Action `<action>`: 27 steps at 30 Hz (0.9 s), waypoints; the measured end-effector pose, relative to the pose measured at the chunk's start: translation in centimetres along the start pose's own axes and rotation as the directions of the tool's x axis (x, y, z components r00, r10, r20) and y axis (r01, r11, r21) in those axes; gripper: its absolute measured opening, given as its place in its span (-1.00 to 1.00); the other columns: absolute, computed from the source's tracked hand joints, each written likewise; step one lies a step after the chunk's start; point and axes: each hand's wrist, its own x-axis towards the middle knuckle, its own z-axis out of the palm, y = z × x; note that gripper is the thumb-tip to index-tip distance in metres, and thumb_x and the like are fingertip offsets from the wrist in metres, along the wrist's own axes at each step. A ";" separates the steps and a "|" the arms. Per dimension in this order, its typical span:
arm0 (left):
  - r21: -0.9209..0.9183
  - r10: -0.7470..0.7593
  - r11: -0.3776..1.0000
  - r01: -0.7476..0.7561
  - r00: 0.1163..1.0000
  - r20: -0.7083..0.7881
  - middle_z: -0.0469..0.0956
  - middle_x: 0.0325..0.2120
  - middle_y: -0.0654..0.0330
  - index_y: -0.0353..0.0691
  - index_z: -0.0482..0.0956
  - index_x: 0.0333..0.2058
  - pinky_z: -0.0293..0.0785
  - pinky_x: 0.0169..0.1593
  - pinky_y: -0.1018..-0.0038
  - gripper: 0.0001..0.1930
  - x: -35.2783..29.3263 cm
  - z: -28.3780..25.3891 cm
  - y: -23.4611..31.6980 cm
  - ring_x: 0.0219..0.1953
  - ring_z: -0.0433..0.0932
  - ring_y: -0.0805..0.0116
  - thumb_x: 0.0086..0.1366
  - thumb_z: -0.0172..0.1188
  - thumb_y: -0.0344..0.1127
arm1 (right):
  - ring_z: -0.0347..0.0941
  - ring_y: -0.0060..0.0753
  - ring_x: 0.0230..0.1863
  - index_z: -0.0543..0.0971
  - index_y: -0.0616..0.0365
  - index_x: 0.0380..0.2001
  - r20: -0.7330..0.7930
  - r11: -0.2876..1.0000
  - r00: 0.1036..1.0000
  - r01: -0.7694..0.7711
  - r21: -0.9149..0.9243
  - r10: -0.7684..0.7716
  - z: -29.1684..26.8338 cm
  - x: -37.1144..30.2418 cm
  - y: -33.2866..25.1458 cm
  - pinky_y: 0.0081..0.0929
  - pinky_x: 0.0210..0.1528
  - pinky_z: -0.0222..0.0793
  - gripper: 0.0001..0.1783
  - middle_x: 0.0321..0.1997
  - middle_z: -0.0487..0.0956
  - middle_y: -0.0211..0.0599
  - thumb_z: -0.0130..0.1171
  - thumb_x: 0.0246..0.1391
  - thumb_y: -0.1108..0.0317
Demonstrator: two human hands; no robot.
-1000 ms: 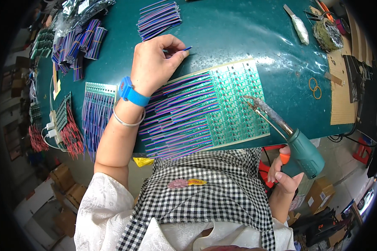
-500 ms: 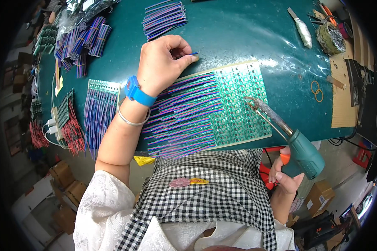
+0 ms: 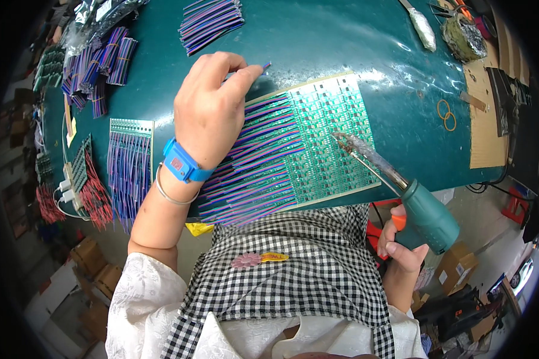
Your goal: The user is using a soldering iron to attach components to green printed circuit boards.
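Note:
My left hand is above the far left part of a green circuit board panel, pinching a short flat ribbon wire between thumb and forefinger; only its blue end shows. Rows of blue, black and red ribbon wires lie over the panel's left half, their right ends on the boards. My right hand grips a green soldering gun by its handle, a finger at the orange trigger. The gun's dark metal tip points left, over the panel's right half.
A pile of ribbon wires lies at the back, with banded bundles far left. A smaller wired panel is at left. Rubber bands, a wrapped blade and a round tin-like lump are at right.
My view has shifted slightly, so the table's things appear further left and up. My left hand has turned a little, still pinching the wire. The soldering gun stays in my right hand.

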 end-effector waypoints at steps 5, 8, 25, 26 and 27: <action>-0.130 0.051 0.991 -0.041 0.996 0.074 0.55 -0.40 0.18 -0.23 0.67 -0.26 0.52 -0.35 0.37 -0.73 -1.3 -1.8 2.6 -0.40 0.56 0.22 -0.01 0.22 -0.54 | 0.35 -0.41 -0.71 0.31 0.47 0.10 0.037 0.997 0.999 0.029 -0.067 -0.027 -0.4 -1.2 0.5 -0.49 -0.66 0.36 -0.29 -0.60 0.38 -0.27 0.28 -0.18 0.50; -0.325 0.113 0.943 -0.075 0.989 0.099 0.56 -0.42 0.15 -0.28 0.71 -0.26 0.49 -0.40 0.42 -0.67 -2.8 -1.9 4.9 -0.43 0.55 0.25 -0.10 0.30 -0.59 | 0.34 -0.42 -0.70 0.35 0.46 0.09 0.088 0.988 0.996 0.026 -0.154 -0.012 -0.9 -1.9 0.6 -0.51 -0.64 0.34 -0.32 -0.60 0.39 -0.27 0.28 -0.18 0.51; -0.432 -0.016 0.893 0.124 0.970 0.244 0.51 -0.42 0.16 -0.31 0.68 -0.26 0.50 -0.37 0.39 -0.63 -6.0 0.2 6.5 -0.41 0.54 0.23 -0.15 0.29 -0.65 | 0.45 -0.49 -0.39 0.56 0.40 -0.12 0.001 0.972 0.988 -0.152 -0.181 0.155 0.2 -2.0 0.4 -0.44 -0.31 0.39 -0.53 -0.41 0.56 -0.37 0.27 -0.25 0.64; -0.435 -0.014 0.892 0.121 0.970 0.241 0.51 -0.42 0.16 -0.31 0.68 -0.26 0.50 -0.37 0.39 -0.63 -6.0 0.3 6.5 -0.41 0.54 0.23 -0.15 0.29 -0.65 | 0.46 -0.48 -0.39 0.58 0.37 -0.15 -0.022 0.965 0.991 -0.133 -0.225 0.132 0.2 -2.4 0.8 -0.44 -0.31 0.39 -0.56 -0.40 0.57 -0.36 0.27 -0.25 0.64; -0.434 -0.013 0.893 0.118 0.971 0.237 0.51 -0.42 0.16 -0.31 0.69 -0.25 0.50 -0.37 0.39 -0.63 -6.0 0.3 6.5 -0.41 0.54 0.23 -0.15 0.29 -0.65 | 0.47 -0.47 -0.39 0.59 0.35 -0.18 -0.039 0.957 0.994 -0.112 -0.267 0.106 0.1 -2.5 1.0 -0.43 -0.32 0.39 -0.58 -0.40 0.57 -0.35 0.28 -0.25 0.64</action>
